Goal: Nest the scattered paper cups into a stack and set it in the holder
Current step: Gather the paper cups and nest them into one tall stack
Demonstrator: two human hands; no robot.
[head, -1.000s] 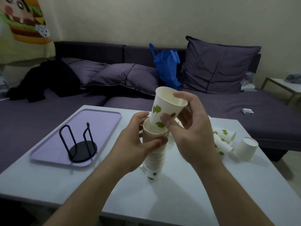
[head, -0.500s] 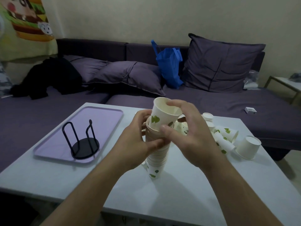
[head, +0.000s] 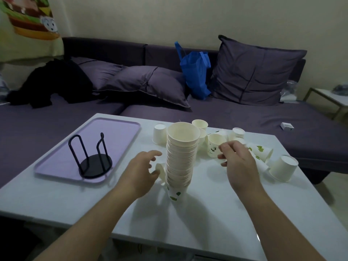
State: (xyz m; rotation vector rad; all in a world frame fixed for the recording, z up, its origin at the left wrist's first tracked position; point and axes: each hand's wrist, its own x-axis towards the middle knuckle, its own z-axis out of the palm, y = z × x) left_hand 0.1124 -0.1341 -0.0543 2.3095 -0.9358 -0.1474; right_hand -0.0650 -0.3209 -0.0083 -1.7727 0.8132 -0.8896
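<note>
The stack stands free at the frame's centre on the desk. Left hand hovers beside it, loosely open and empty. Right hand reaches the loose cup; its grip is unclear. Seat that cup straight while steadying the stack, which leans slightly.

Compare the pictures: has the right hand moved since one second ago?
Yes. The right hand has left the cup stack and moved rightward, toward the loose cups on the table.
</note>
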